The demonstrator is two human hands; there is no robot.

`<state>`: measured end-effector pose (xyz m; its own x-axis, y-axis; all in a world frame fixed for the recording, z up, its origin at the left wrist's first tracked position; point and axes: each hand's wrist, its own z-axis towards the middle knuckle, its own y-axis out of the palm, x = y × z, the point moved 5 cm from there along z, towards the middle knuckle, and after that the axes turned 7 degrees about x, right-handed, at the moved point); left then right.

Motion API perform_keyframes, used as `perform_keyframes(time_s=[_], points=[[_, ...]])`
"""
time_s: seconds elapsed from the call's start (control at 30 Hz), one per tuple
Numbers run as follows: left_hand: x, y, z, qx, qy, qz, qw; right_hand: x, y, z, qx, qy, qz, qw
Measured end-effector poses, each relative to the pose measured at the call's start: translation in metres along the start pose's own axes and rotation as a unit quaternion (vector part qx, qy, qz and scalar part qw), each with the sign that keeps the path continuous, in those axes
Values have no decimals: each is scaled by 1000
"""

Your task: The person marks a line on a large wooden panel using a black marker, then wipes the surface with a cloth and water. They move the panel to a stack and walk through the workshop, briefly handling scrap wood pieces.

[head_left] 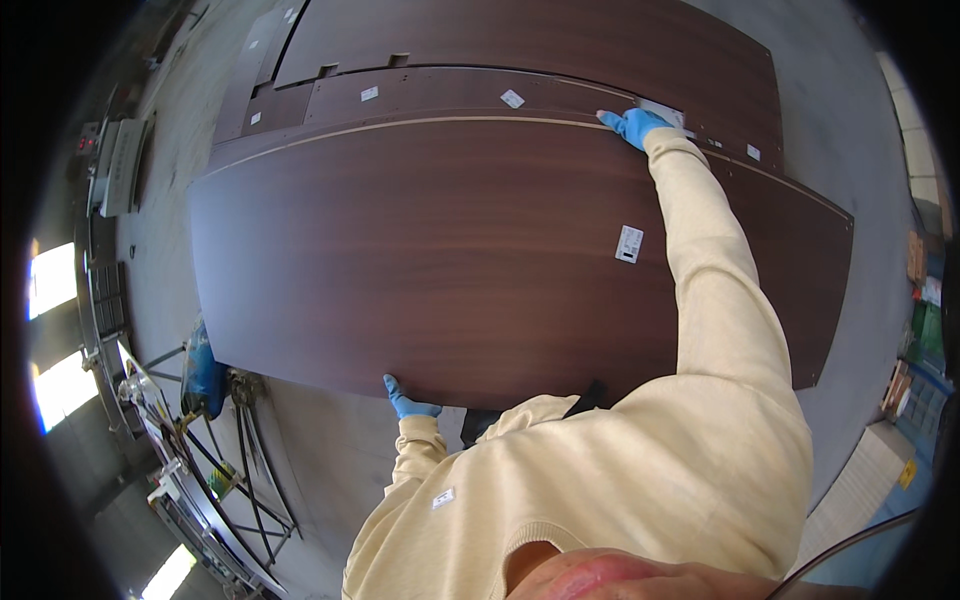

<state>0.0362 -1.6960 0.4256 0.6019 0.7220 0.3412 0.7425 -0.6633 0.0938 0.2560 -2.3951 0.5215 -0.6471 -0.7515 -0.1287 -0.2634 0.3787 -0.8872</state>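
- Here's the big dark-brown panel (450, 240), lying face up right in front of the person, its near edge close against the waist and one white label (629, 244) toward its right end.
- The left hand (411, 401), gloved in blue, is at that near edge, thumb up by the rim; the fingers are hidden, so I can't tell whether they're clamped underneath.
- Now the right hand (632, 127), blue glove too, is stretched right across to the far edge, well apart from the left. One digit points leftward along the pale edge strip; whether it grips or merely rests, I can't say.
- Looks to me like the panel is being spanned edge to edge, a positioning or steadying step.
- Any move from here, I'd judge, calls for firm hold on both edges and even pressure, with the long right reach being the weaker side.
- Just past that hand, a pale patch (664, 112) shows on the narrow brown board (435, 95), and beyond lies another wide brown panel (540, 35).
- Farther out: a metal frame (262, 510) off left, stacked pale boards (862, 470) off right, grey floor (310, 430) between.
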Motion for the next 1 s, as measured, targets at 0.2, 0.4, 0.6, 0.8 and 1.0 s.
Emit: perform_keyframes(time_s=[0.2, 0.4, 0.6, 0.8, 1.0], points=[[-7, 8, 9, 34, -17, -20, 999, 11, 35, 44, -50, -15, 16, 999], [0, 49, 52, 41, -42, -20, 998, 17, 62, 103, -61, -10, 3, 998], [22, 92, 80, 45, -9, 15, 999, 5, 94, 142, -78, 39, 13, 996], [45, 120, 130, 51, 15, 36, 998, -13, 118, 177, -43, 16, 62, 997], [56, 163, 173, 16, 25, 46, 998, -12, 128, 232, -54, 43, 15, 997]])
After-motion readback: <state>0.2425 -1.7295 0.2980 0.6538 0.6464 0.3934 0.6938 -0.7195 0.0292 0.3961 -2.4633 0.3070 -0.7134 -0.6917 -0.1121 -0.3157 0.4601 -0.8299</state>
